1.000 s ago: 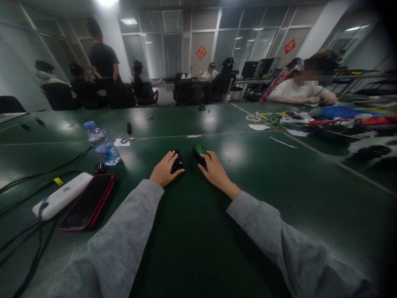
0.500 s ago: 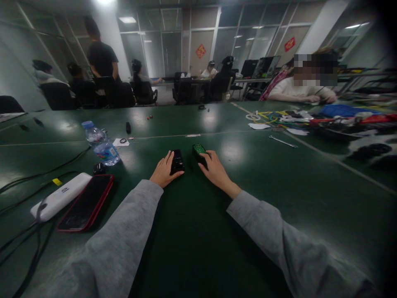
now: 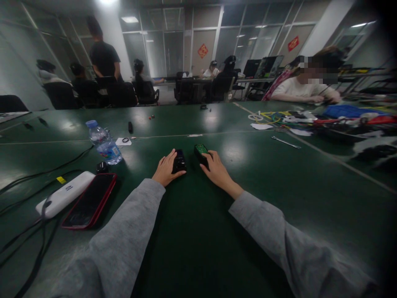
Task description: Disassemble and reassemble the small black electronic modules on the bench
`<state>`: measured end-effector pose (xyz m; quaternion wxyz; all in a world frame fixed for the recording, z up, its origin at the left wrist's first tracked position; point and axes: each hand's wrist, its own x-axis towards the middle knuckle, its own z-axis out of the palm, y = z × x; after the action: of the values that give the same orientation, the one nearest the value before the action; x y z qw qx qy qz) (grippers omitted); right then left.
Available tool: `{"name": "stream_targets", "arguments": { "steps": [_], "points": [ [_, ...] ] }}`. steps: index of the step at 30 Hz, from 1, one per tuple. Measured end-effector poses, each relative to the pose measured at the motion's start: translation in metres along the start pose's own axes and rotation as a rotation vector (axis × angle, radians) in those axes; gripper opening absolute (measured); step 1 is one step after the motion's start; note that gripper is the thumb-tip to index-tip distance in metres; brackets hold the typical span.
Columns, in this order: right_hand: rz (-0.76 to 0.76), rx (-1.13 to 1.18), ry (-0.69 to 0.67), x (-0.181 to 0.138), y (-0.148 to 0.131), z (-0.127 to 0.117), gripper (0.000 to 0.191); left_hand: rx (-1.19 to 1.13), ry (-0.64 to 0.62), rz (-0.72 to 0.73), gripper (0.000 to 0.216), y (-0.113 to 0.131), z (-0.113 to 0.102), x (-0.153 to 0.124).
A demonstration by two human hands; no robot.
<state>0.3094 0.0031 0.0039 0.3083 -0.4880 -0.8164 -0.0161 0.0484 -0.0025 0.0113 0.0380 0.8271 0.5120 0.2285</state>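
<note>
My left hand (image 3: 165,169) lies against the left side of a small black box-shaped device (image 3: 180,159). Its thumb runs along the near edge and its fingers reach over the far left corner. Just to the right, my right hand (image 3: 217,169) grips a black casing with a green circuit board (image 3: 201,149) on its upper face; thumb and fingers wrap its near end. A narrow gap separates the two devices, and both rest on the green tabletop (image 3: 192,231). What kind of devices they are, I cannot make out.
To the left are a plastic water bottle (image 3: 107,145), a white power bank (image 3: 66,194), a red-cased phone (image 3: 91,200) and black cables (image 3: 40,248). A wrench (image 3: 285,142) lies at the right, before a heap of cables and tools (image 3: 341,120). A person (image 3: 297,89) sits beyond.
The camera view has shifted slightly, so everything appears a little further right. Both hands keep their hold, and the devices stay in place on the table.
</note>
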Motion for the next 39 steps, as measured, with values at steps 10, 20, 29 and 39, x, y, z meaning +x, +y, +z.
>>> {"name": "stream_targets", "arguments": {
  "steps": [10, 20, 29, 39],
  "points": [
    [0.041, 0.027, 0.057, 0.000, 0.005, 0.006, 0.064, 0.017, 0.012, 0.014, 0.089, -0.001, 0.004, -0.002],
    [0.180, 0.051, 0.017, -0.001, 0.014, 0.012, 0.072, -0.010, -0.056, -0.064, 0.086, -0.001, 0.003, -0.003],
    [0.235, 0.071, -0.016, 0.001, 0.012, 0.009, 0.067, -0.039, -0.030, -0.042, 0.086, -0.005, 0.008, -0.003],
    [0.241, 0.057, -0.019, 0.001, 0.006, 0.004, 0.064, -0.028, -0.045, -0.047, 0.087, -0.003, 0.007, -0.002]
  ]
}}
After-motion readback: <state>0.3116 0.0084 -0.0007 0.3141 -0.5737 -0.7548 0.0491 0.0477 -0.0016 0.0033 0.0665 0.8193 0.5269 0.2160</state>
